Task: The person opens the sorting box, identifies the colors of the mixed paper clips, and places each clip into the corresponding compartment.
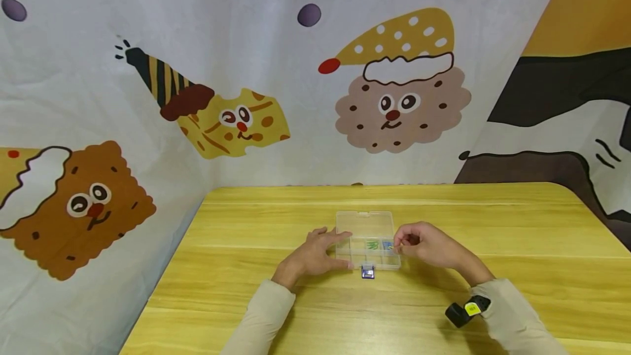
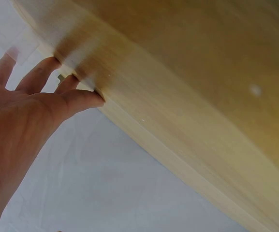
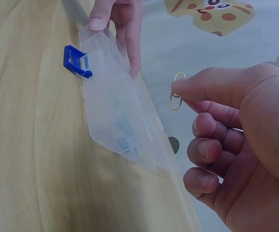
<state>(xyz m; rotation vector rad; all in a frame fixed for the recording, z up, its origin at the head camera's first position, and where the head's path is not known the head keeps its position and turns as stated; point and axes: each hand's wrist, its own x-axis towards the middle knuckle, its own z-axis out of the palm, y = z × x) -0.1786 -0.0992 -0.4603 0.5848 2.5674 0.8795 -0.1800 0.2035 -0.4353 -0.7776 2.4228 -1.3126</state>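
A clear plastic compartment box (image 1: pixel 365 259) lies on the table with its lid (image 1: pixel 363 223) raised at the back. Green paper clips (image 1: pixel 372 245) sit in a middle back compartment, and blue ones (image 1: pixel 388 246) in the compartment right of them. At the box's front stands a blue latch (image 1: pixel 367 272). My left hand (image 1: pixel 315 252) rests against the left end, thumb at the front edge and a straight forefinger over the box near the lid. Thumb and forefinger of my right hand (image 3: pixel 245 116) pinch a yellow paper clip (image 3: pixel 175 104) beside the box's right end.
The wooden table (image 1: pixel 517 234) reaches back to a printed cloth backdrop (image 1: pixel 305 81) with cartoon biscuits. On the right wrist a black strap device (image 1: pixel 460 314) with a yellow label sits close over the tabletop.
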